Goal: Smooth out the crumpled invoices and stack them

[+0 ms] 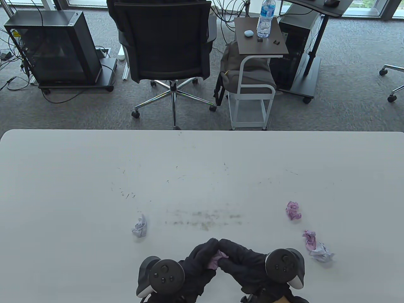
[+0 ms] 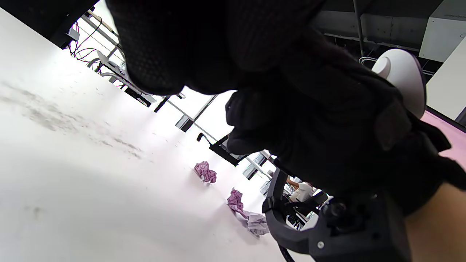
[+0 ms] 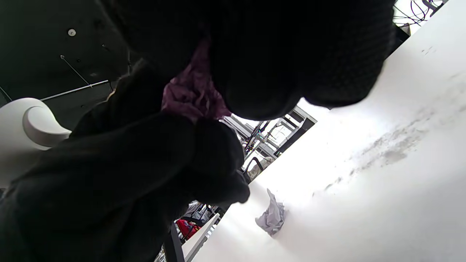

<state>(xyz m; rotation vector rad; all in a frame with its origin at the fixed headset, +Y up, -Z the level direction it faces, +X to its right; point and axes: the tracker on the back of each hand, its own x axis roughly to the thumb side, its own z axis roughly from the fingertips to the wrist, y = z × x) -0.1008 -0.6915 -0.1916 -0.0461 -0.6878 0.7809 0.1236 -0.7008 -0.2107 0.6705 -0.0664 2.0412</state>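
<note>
Between my two hands, close to the near edge of the table (image 1: 63, 176), sits the crumpled pink invoice (image 1: 216, 259) I am working on. My left hand (image 1: 197, 262) has it on its left side and my right hand (image 1: 243, 263) on its right, the fingertips of both meeting over the top of the wad. That is the relation my next move turns on: the paper lies directly between the hands, neither one nearer, so opening it means drawing the hands apart sideways, along the table's near edge. The wad is a bunched lump with no long axis I can make out. From the right wrist view, the pink paper (image 3: 191, 95) is pinched among dark gloved fingers, so both hands are closed around it, not spread. I cannot tell whether the wad rests on the table or is lifted just off it. Both hands sit knuckles-up, trackers on their backs toward me, fingers curled inward toward each other. Four more wads wait: a pale crumpled invoice (image 1: 140, 227) off to the left, another pink wad (image 1: 293, 210) further out on the right, and a pink-and-white pair (image 1: 317, 247) touching each other just beside my right hand. I judge that no sheet is flattened yet and no stack begun.
</note>
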